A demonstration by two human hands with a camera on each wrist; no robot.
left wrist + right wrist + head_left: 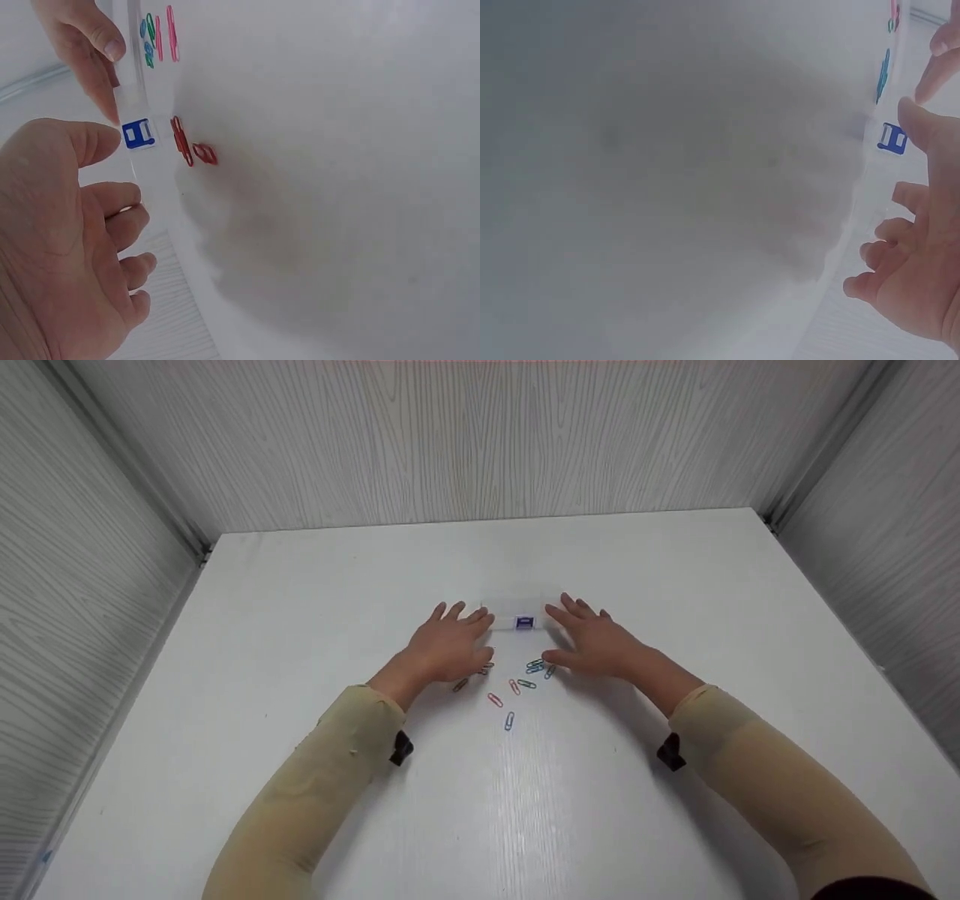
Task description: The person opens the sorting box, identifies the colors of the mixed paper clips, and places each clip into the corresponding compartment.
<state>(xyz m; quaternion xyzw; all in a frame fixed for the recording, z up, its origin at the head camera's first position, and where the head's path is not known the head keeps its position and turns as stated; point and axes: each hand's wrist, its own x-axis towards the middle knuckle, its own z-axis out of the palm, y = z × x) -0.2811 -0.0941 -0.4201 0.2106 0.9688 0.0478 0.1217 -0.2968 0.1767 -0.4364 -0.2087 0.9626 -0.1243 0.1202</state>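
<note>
A clear plastic box (504, 607) with a blue-and-white label (524, 622) lies on the white table between both hands. At its left end is my left hand (452, 645), its fingers spread and loosely bent, the fingertips right at the box. On the opposite side my right hand (600, 645) has its fingers extended toward the box's right end. Paper clips lie scattered in front of the box: a pink one (495, 700), a blue one (509, 721), a green one (526, 684) and several more. Red paper clips (181, 141) lie near the left hand.
The white tabletop (480, 810) spreads around the hands. A pale wood-grain panel (480, 442) stands along the back edge, with similar panels at the left (67, 547) and right (885, 510). Both forearms wear beige sleeves (330, 757).
</note>
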